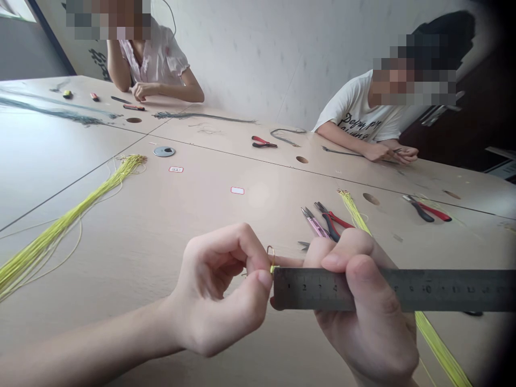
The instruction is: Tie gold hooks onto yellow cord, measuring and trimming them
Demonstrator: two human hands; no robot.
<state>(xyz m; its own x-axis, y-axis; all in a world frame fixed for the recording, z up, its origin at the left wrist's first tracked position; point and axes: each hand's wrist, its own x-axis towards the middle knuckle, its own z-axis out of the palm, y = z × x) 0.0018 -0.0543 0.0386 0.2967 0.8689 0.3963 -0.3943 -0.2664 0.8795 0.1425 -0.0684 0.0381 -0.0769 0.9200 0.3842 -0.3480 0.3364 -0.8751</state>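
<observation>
My left hand [226, 287] is closed in a pinch on the end of a thin yellow wire [271, 258] bent into a small loop, held at the zero end of a steel ruler [403, 290]. My right hand [363, 301] is wrapped round the ruler, thumb on top, holding it level above the table. A bundle of yellow wires [435, 338] runs under my right hand toward the near right edge. Pink-handled cutters [314, 221] and red-handled pliers [332, 219] lie just beyond my hands.
A long yellow wire bundle [68, 215] lies across the left of the table [161, 231]. Two other people sit at the far side, one [153, 59] far left, one [363, 118] at the right working a wire. More pliers [427, 209], [263, 142] and grey wires [201, 115] lie about.
</observation>
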